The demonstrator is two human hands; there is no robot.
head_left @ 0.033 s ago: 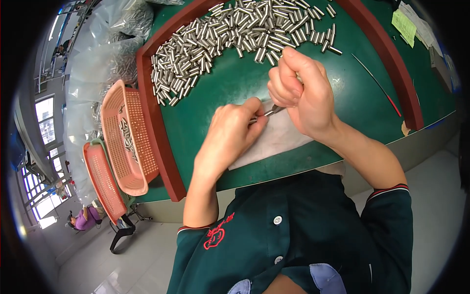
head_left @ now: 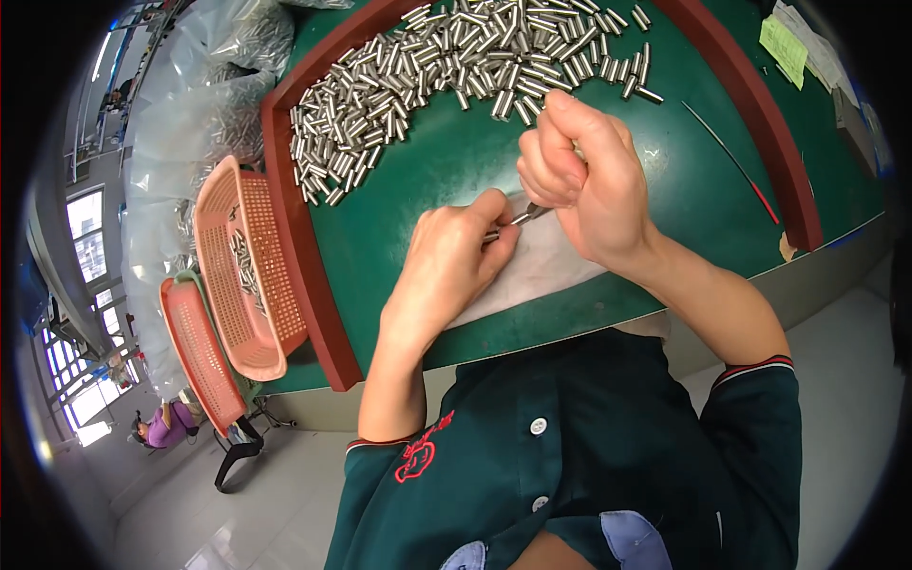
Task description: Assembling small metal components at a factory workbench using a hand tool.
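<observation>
My left hand [head_left: 448,249] pinches a short shiny metal pin [head_left: 491,236] between thumb and forefinger, low over a pale cloth [head_left: 546,264]. Closed in a fist, my right hand [head_left: 597,185] grips a slim tool [head_left: 536,210] whose dark metal end meets or nearly meets the pin's right end. The fist hides the rest of that tool, so its kind does not show. Beyond both hands lies a large heap of similar metal pins [head_left: 380,85] on the green tabletop [head_left: 665,256].
A dark red wooden rim [head_left: 306,256] frames the work area. Left of it stand a pink basket [head_left: 271,285] holding some pins and a narrower pink basket [head_left: 198,347], beside clear bags [head_left: 180,123]. A thin rod with a red handle [head_left: 765,204] lies at right.
</observation>
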